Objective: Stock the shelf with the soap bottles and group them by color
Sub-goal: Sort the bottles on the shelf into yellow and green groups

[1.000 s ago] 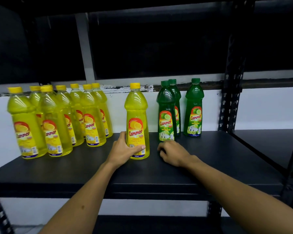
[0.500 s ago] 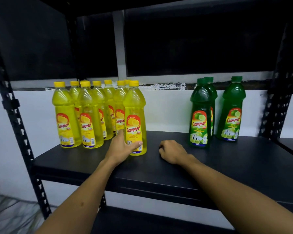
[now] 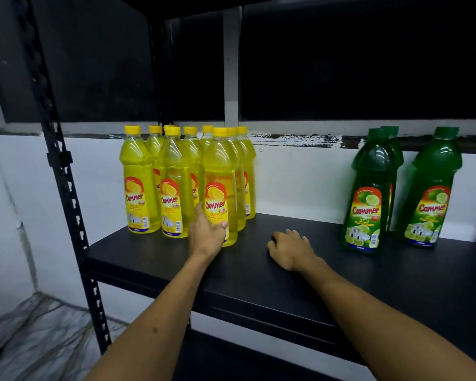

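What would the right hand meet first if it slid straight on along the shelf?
Probably the white back wall: the right hand points into the gap between yellow and green bottles, though depth is unclear.

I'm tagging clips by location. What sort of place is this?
Probably a stockroom or shop back room: a black metal rack shelf, identical yellow soap bottles and green soap bottles grouped by color against a bare white wall.
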The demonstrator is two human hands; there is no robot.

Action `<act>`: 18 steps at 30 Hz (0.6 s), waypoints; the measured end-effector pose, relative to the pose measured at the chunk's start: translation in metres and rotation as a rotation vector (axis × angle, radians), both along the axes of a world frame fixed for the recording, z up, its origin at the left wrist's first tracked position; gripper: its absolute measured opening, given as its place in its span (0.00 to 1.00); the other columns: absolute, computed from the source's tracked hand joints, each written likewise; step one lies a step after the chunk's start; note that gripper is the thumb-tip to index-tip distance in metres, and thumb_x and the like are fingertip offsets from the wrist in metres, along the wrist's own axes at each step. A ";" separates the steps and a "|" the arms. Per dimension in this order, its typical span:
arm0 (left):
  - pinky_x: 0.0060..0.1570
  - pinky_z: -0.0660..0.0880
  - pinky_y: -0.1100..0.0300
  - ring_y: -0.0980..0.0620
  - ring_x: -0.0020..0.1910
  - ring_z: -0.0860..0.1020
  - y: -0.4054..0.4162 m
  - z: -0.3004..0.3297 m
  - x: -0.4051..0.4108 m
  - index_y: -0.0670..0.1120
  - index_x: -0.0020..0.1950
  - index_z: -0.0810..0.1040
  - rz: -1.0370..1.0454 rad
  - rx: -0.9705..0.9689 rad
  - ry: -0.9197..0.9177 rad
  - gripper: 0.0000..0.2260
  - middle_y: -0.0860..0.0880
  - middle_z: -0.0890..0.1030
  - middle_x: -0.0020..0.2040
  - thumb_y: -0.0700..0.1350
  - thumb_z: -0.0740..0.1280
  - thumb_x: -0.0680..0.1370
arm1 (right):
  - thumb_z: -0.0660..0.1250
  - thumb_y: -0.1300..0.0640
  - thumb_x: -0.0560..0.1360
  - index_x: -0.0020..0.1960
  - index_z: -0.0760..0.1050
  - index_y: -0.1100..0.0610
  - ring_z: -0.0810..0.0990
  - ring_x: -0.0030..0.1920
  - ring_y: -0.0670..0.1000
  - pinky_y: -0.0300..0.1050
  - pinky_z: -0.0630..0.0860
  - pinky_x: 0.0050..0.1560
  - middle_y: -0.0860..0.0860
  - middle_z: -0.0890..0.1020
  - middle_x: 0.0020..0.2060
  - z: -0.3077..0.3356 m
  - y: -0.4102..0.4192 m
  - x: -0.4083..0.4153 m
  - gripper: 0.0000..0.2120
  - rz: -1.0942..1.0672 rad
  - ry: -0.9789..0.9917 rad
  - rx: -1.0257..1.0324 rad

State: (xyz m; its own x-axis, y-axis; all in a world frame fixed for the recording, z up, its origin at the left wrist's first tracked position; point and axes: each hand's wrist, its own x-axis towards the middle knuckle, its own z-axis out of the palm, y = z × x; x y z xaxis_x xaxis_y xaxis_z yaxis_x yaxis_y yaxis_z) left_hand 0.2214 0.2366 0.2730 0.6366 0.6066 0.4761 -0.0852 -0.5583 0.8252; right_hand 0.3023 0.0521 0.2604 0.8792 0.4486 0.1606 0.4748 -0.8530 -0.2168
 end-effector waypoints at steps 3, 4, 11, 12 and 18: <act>0.53 0.77 0.52 0.45 0.55 0.78 0.001 -0.002 0.002 0.44 0.72 0.66 0.023 0.038 0.001 0.29 0.45 0.78 0.58 0.41 0.73 0.74 | 0.50 0.47 0.80 0.63 0.73 0.57 0.69 0.66 0.59 0.58 0.62 0.69 0.59 0.73 0.63 -0.001 0.000 0.000 0.21 0.012 -0.002 0.011; 0.54 0.76 0.53 0.44 0.57 0.76 0.001 -0.002 0.002 0.44 0.73 0.65 0.052 0.050 0.017 0.29 0.44 0.76 0.59 0.41 0.72 0.74 | 0.51 0.47 0.80 0.63 0.73 0.56 0.69 0.66 0.59 0.57 0.62 0.69 0.59 0.73 0.63 -0.001 -0.001 0.000 0.20 0.014 -0.004 0.014; 0.66 0.68 0.51 0.43 0.70 0.67 0.002 -0.001 0.002 0.42 0.80 0.48 0.051 -0.012 0.056 0.36 0.43 0.67 0.72 0.39 0.67 0.78 | 0.51 0.48 0.80 0.62 0.74 0.56 0.70 0.65 0.58 0.56 0.63 0.68 0.58 0.75 0.62 -0.002 -0.003 0.000 0.20 0.027 -0.018 0.047; 0.68 0.68 0.50 0.44 0.70 0.67 0.003 -0.002 0.002 0.43 0.80 0.46 0.025 -0.049 0.045 0.37 0.44 0.67 0.73 0.39 0.66 0.79 | 0.51 0.48 0.80 0.62 0.74 0.56 0.70 0.64 0.58 0.56 0.63 0.67 0.57 0.75 0.62 -0.002 -0.003 0.000 0.19 0.027 -0.019 0.049; 0.68 0.69 0.46 0.44 0.71 0.68 0.003 -0.001 0.000 0.46 0.80 0.43 -0.029 -0.120 0.037 0.39 0.46 0.67 0.74 0.40 0.66 0.78 | 0.53 0.47 0.79 0.58 0.75 0.56 0.73 0.61 0.57 0.55 0.66 0.64 0.56 0.77 0.58 0.000 -0.004 -0.001 0.18 0.029 -0.028 0.065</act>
State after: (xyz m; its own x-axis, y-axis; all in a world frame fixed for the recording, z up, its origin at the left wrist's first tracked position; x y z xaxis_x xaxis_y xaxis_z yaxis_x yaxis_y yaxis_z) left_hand 0.2216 0.2396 0.2722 0.6701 0.6392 0.3774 -0.0681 -0.4534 0.8887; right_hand 0.3017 0.0484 0.2602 0.8610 0.4613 0.2145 0.5054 -0.8236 -0.2573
